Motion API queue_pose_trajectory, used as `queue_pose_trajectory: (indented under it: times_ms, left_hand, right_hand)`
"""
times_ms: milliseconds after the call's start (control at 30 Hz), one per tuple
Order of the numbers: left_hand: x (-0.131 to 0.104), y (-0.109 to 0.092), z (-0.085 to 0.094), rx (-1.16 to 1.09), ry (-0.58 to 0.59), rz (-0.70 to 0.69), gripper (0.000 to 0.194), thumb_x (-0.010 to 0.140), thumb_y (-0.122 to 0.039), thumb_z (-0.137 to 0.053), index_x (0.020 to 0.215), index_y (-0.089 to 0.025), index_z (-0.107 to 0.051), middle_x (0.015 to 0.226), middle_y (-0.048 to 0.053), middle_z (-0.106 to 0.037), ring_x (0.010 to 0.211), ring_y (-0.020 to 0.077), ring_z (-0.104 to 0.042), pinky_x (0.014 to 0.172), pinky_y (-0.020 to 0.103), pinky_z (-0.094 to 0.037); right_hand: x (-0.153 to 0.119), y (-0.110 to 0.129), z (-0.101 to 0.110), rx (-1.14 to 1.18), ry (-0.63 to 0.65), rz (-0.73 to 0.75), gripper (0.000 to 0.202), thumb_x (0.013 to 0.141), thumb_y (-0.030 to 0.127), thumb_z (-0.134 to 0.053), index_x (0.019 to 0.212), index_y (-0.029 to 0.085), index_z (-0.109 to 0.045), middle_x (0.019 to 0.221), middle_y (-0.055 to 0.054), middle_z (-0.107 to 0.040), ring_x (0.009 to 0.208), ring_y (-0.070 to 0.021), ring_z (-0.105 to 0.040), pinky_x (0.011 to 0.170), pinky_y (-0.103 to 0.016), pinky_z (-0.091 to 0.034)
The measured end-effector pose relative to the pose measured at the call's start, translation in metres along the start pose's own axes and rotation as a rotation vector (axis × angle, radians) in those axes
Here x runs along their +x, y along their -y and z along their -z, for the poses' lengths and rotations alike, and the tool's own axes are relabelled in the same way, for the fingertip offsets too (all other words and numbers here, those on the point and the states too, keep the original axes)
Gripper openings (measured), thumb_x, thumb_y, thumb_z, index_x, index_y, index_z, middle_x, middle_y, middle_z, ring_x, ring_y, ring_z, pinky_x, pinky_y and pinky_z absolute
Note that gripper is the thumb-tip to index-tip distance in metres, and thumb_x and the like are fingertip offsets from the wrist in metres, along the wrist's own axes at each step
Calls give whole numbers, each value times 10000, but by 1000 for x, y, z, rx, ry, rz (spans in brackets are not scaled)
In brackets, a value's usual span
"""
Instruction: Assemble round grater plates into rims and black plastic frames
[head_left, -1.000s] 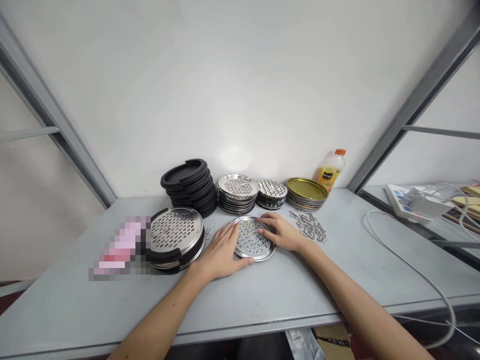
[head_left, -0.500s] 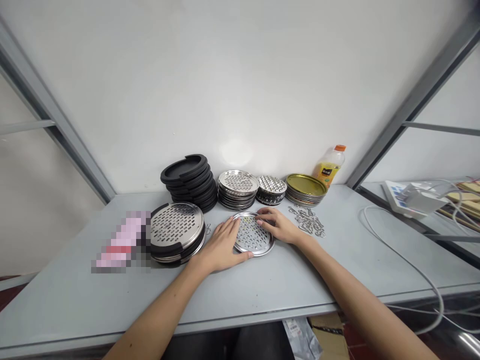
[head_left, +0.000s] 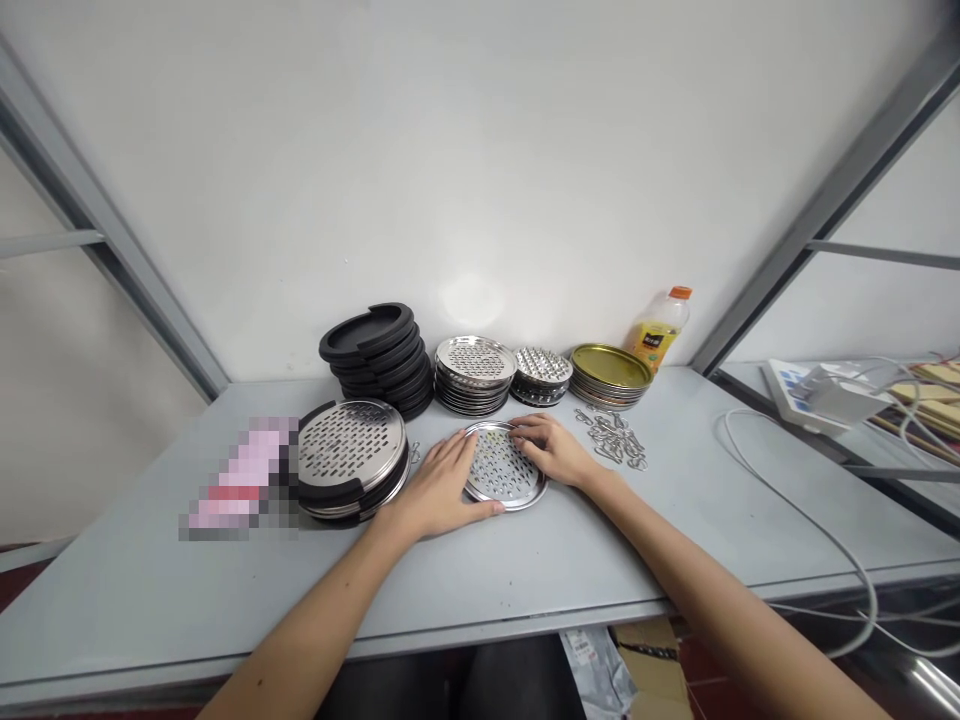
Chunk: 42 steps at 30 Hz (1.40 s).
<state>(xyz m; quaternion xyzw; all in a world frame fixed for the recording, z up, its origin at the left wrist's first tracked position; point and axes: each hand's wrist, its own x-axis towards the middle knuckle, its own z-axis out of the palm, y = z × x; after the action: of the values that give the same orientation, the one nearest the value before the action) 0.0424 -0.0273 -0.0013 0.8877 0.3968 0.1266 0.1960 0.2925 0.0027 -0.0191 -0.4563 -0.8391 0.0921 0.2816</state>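
Fingers of the left hand lie spread, unclenched, and those of the right hand curl, grip unclear, at opposite sides of the metal grater disc between them, where light, even pressure should keep it level

Left grip splays its thumb, right grip curls
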Motion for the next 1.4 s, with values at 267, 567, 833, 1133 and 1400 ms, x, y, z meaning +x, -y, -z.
queue_pose_trajectory:
  times_ms: [267,567,833,1133,1400]
  left_hand:
    - [-1,-3,2,14,0,-2,975,774,-676,-542,1491,-150,-142,1552,146,-190,1433,292,-147,1156,449,-162]
    - [-3,-2,3,15,-24,-10,962,782,-647,-560,1502,-182,-123,1566,104,-155,1443,299,-82,1160,471,-173]
    - [0,-2,-1,-35,-82,17,1027,747,-634,-615,1506,-199,-78,1558,111,-180,1432,323,-126,1150,501,-195]
    - [-3,-4,3,-78,1,-50,1052,729,-586,-668,1511,-234,-58,1571,60,-151,1440,300,-111,1163,450,-216]
    - [-1,-4,6,-79,22,-79,1072,687,-611,-688,1508,-242,-106,1558,81,-197,1425,327,-164,1149,483,-237]
  right_hand:
    - [-1,3,-4,-14,-5,-47,298,881,242,-464,1006,203,-732,1162,-83,-672,1099,-266,-569,975,-438,-431]
    - [0,-2,24,59,-40,-42,315,924,344,-453,1008,195,-717,1080,-96,-689,993,-242,-636,898,-385,-485]
    - [-1,0,19,59,-40,0,279,896,295,-502,1077,194,-688,1142,-113,-647,1038,-248,-605,929,-405,-475]
    - [3,0,9,94,-21,10,228,893,268,-501,958,181,-701,1083,-108,-659,999,-233,-611,913,-385,-477]
    - [3,-3,13,167,13,-8,126,814,207,-572,761,183,-684,1040,-85,-661,949,-221,-627,883,-366,-481]
